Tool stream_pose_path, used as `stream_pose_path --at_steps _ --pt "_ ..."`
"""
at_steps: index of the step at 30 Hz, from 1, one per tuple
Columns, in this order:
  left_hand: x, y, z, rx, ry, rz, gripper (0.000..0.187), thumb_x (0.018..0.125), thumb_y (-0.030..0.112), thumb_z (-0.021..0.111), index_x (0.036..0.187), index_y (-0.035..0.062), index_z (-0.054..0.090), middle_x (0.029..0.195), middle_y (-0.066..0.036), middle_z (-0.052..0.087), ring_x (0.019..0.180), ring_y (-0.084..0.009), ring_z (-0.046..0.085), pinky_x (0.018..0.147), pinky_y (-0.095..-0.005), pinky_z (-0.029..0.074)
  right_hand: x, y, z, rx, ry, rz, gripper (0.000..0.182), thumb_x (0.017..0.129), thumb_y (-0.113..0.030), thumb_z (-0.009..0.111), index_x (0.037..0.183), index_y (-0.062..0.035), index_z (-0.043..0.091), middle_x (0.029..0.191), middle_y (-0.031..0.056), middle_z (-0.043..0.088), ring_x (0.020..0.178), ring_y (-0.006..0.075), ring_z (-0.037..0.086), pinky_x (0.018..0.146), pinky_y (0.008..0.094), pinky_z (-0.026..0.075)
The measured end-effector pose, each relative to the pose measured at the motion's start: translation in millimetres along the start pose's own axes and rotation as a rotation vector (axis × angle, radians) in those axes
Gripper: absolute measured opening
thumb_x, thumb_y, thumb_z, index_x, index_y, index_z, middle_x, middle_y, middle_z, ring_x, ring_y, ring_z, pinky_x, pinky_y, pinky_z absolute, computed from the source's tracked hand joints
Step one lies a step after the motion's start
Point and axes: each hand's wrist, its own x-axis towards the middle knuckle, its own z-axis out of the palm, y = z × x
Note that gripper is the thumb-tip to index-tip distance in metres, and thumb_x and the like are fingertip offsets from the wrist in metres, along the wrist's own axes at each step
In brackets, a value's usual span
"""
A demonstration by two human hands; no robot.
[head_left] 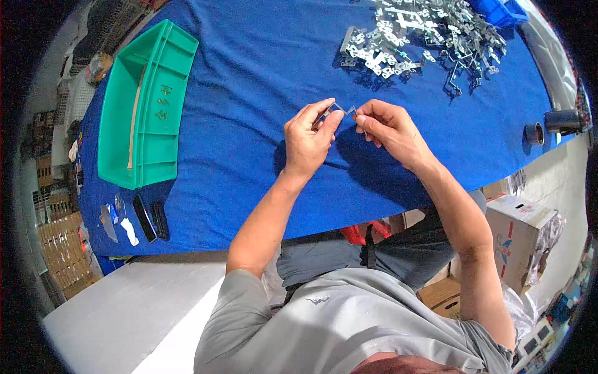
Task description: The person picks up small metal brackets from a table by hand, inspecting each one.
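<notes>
My left hand (311,136) grips a small bent metal bracket (339,108) between thumb and fingers, above the blue cloth (249,68). On the other side, my right hand (387,128) is closed in a pinch at the bracket's right end. Whether a smaller part sits between those right fingertips is too small to make out. A loose pile of similar metal brackets (398,47) lies beyond my right hand at the far side of the table.
A green plastic bin (167,106) stands at the left. Near it lie a black phone (144,218) and small white scraps (129,231). A blue bin (502,11) is at the far right corner. A dark roll (534,134) sits at the right edge, with a cardboard box (517,230) below.
</notes>
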Motion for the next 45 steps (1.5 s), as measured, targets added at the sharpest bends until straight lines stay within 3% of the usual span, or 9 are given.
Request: stream_pose_path --at_steps 5,7,15,20,22,33,35,40,45 --pt "1 -2 1 0.030 0.010 0.049 0.027 0.089 0.013 0.076 0.111 -0.0019 0.071 0.082 -0.007 0.067 0.060 -0.0087 0.058 0.053 -0.0253 0.047 0 3 2 -0.101 0.042 -0.054 0.020 0.100 -0.020 0.061 0.102 -0.0003 0.064 0.078 0.0030 0.063 0.069 0.0090 0.055 0.062 0.0284 0.046" --pt "3 -2 2 0.202 0.041 0.316 0.029 0.086 0.011 0.078 0.111 -0.0015 0.070 0.083 -0.008 0.066 0.062 -0.0113 0.057 0.057 -0.0272 0.048 1 6 0 -0.242 0.075 -0.117 0.019 0.099 -0.019 0.062 0.102 -0.0002 0.063 0.076 0.0054 0.062 0.068 0.0104 0.055 0.061 0.0300 0.046" --pt "2 -2 2 0.222 0.050 0.355 0.033 0.082 0.010 0.081 0.111 0.0001 0.070 0.086 -0.008 0.066 0.062 -0.0129 0.056 0.056 -0.0286 0.047 5 15 1 -0.348 0.103 -0.143 0.017 0.097 -0.016 0.063 0.103 -0.0006 0.059 0.072 0.0127 0.059 0.064 0.0173 0.056 0.058 0.0362 0.044" --pt "0 2 2 0.238 0.059 0.355 0.033 0.082 0.011 0.081 0.112 0.0004 0.070 0.086 -0.008 0.067 0.060 -0.0124 0.056 0.055 -0.0283 0.047 4 13 2 -0.281 0.121 -0.181 0.017 0.097 -0.014 0.063 0.104 0.0004 0.059 0.081 0.0108 0.065 0.072 0.0177 0.064 0.065 0.0352 0.051" --pt "-2 6 2 0.265 0.023 0.291 0.031 0.083 0.006 0.080 0.112 0.0006 0.072 0.091 -0.008 0.069 0.074 -0.0119 0.062 0.065 -0.0259 0.050 1 3 4 -0.262 0.110 -0.164 0.017 0.096 -0.014 0.064 0.105 0.0006 0.060 0.084 0.0104 0.067 0.074 0.0172 0.064 0.067 0.0343 0.052" --pt "-3 6 2 0.347 -0.027 0.389 0.034 0.081 0.008 0.081 0.113 0.0012 0.071 0.091 -0.009 0.068 0.067 -0.0133 0.060 0.060 -0.0266 0.049 4 13 0 -0.411 0.152 -0.221 0.017 0.097 -0.015 0.064 0.107 -0.0011 0.064 0.098 0.0088 0.065 0.085 0.0127 0.059 0.074 0.0291 0.049" --pt "-3 5 2 0.359 -0.038 0.379 0.034 0.081 0.008 0.081 0.113 0.0012 0.071 0.091 -0.008 0.068 0.067 -0.0126 0.060 0.059 -0.0261 0.049 9 20 -2 -0.161 0.206 -0.321 0.017 0.098 -0.016 0.064 0.107 -0.0011 0.063 0.103 0.0063 0.063 0.088 0.0122 0.057 0.075 0.0282 0.048" --pt "0 1 0 0.231 0.064 0.218 0.030 0.087 0.008 0.077 0.115 0.0009 0.070 0.090 -0.005 0.066 0.070 -0.0090 0.057 0.062 -0.0245 0.048 5 10 -9 0.030 0.119 -0.026 0.021 0.103 -0.026 0.058 0.107 -0.0055 0.064 0.084 -0.0009 0.065 0.069 0.0059 0.054 0.059 0.0220 0.044" --pt "2 1 -1 0.191 0.069 0.234 0.028 0.090 0.008 0.074 0.116 0.0009 0.070 0.090 -0.005 0.065 0.075 -0.0099 0.059 0.066 -0.0251 0.049 1 1 0 -0.001 -0.025 0.091 0.022 0.102 -0.025 0.059 0.107 -0.0043 0.065 0.085 0.0005 0.067 0.068 0.0053 0.055 0.056 0.0214 0.044"
